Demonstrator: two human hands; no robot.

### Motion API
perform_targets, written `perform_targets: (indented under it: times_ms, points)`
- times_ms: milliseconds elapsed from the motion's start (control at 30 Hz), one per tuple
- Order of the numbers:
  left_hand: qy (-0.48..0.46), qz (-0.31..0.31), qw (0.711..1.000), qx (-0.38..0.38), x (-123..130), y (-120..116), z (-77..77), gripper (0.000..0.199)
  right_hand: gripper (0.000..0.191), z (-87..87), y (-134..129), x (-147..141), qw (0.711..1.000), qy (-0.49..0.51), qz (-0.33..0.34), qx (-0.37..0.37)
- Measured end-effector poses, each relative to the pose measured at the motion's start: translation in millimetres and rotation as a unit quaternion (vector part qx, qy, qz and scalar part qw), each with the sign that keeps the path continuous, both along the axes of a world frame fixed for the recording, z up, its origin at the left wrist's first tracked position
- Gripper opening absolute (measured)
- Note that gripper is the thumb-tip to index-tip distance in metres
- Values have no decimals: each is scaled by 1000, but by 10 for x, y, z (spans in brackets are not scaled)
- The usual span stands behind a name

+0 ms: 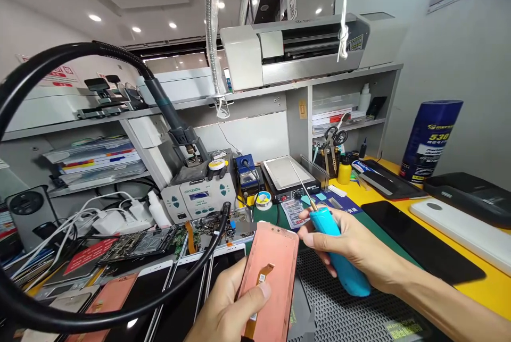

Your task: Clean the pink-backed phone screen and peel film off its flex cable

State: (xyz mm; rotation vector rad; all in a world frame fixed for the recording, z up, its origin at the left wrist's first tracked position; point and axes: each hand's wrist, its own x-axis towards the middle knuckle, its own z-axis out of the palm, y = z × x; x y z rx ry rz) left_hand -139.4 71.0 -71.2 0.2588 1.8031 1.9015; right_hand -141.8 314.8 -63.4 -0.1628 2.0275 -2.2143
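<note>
My left hand [225,305] grips a phone screen panel [276,257] with its pink-orange back facing me, the thumb pressed on it. An orange-brown flex cable [262,276] with a small white label lies along that back, beside the thumb. My right hand [359,238] is wrapped round the thick blue handle of a tool [343,265] with a long thin metal shaft, which points up and to the left. The tool is just right of the panel, and its shaft is apart from it. Below both hands lies a dark perforated mat [339,305].
A thick black hose [131,320] loops across the left side, over several phone screens [187,289]. Behind stand a grey soldering station [199,193], a flat heating plate [289,174] and a yellow bottle [344,171]. A blue spray can [431,140] and a black phone panel [423,241] are at right.
</note>
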Motion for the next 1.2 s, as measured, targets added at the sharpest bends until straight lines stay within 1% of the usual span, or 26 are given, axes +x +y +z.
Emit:
perform_targets:
  times_ms: [133,200,333,467,600,633,733,767,833,900,933,1000,1067,1133,1200]
  points:
    - [14,-31,998,-51,-20,-35,-52,61,43,-3,-39,-23,1000,-1,15,-19]
    - [25,-40,997,-58,-12,-32,-50,59,44,-17,-53,-28,999,3,23,-22]
    - [30,-31,998,-54,46,18,16,57,44,-40,-76,-25,1000,5,21,-15]
    - [37,-25,996,-73,90,71,97,49,43,-38,-84,-16,1000,-6,20,2]
    - [42,-60,996,-59,71,81,129,47,41,-33,-74,-16,1000,-5,25,1]
    - [47,-59,995,-59,62,69,128,45,41,-29,-72,-16,1000,-7,26,-2]
    - [31,-15,997,-63,28,3,113,43,42,-14,-70,-10,999,-22,32,-10]
    - [16,-11,998,-56,16,-22,114,43,42,-9,-69,-8,999,-28,33,-14]
    - [-17,-36,999,-27,-7,-64,142,41,42,-3,-63,-4,999,-39,30,-22]
    - [-64,-69,995,12,-25,-90,211,39,43,-6,-48,-6,998,-47,21,-29]
    - [-89,-72,993,30,-35,-102,253,39,43,-11,-39,-9,998,-50,17,-31]
    - [-124,-47,988,74,-59,-133,329,38,43,-19,-19,-19,998,-53,9,-35]
    - [-123,1,986,116,-94,-181,368,35,42,-20,-6,-26,998,-56,0,-37]
    - [-108,47,981,154,-127,-228,358,30,43,-10,-7,-25,997,-60,-10,-36]
    - [-88,77,976,184,-140,-241,314,25,43,4,-24,-17,997,-63,-23,-33]
